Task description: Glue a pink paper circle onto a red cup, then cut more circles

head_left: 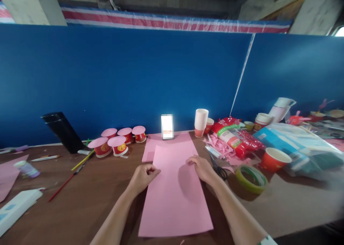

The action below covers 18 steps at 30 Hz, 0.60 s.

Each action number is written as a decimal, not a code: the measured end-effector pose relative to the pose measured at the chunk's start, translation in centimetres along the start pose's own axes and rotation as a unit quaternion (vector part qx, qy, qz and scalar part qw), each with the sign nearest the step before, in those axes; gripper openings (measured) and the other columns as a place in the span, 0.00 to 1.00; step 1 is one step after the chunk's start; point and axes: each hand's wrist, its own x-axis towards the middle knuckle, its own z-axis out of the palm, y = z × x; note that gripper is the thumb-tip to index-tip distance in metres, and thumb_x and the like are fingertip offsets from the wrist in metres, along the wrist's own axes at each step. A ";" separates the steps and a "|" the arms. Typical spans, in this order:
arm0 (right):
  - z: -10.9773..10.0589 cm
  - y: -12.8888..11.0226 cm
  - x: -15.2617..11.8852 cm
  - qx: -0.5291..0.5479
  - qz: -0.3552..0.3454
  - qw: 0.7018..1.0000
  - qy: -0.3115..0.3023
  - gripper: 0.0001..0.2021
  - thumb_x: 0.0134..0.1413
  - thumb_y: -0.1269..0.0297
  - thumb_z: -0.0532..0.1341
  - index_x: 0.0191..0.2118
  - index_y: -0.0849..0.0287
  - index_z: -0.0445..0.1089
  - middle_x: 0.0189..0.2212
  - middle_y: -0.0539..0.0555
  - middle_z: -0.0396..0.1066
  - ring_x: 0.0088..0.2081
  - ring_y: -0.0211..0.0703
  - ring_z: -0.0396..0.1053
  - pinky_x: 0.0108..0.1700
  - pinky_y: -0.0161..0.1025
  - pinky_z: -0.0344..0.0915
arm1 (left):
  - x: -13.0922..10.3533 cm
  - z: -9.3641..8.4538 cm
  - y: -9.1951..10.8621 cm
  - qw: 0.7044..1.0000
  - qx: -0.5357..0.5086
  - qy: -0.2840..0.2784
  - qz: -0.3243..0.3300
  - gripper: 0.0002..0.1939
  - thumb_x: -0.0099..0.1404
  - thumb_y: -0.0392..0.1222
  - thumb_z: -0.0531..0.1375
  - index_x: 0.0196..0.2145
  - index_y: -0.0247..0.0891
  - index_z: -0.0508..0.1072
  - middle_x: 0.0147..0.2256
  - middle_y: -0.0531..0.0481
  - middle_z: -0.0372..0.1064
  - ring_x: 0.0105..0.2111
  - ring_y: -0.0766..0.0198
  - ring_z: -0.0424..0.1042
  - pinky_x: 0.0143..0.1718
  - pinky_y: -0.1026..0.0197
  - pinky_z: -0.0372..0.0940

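Note:
A long sheet of pink paper (174, 202) lies in front of me, its near end close to the table's front. My left hand (143, 177) pinches its left edge between thumb and forefinger. At the right edge, my right hand (203, 168) has its fingers closed over the sheet, the thumb partly hidden. Behind and partly under this sheet is more pink paper (149, 153), with a bright white blurred rectangle (167, 126) standing at its back. Just right of my right hand are black-handled scissors (220, 171).
Several red paper cups with pink tops (117, 144) stand left of the paper, near a black bottle (63, 132). To the right are green tape (252, 179), an orange cup (274, 159), stacked white cups (201, 119) and a red package (231, 135). A blue partition (134, 76) closes the back.

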 end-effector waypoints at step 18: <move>1.6 -3.8 -1.9 -0.163 -0.061 0.984 -0.047 0.20 0.57 0.55 0.50 0.54 0.52 0.57 0.56 0.57 0.55 0.56 0.53 0.48 0.53 0.53 0.44 | -0.8 2.7 -1.1 0.966 0.203 -0.079 0.140 0.26 0.56 0.54 0.55 0.51 0.42 0.66 0.53 0.43 0.61 0.54 0.52 0.55 0.55 0.52 0.46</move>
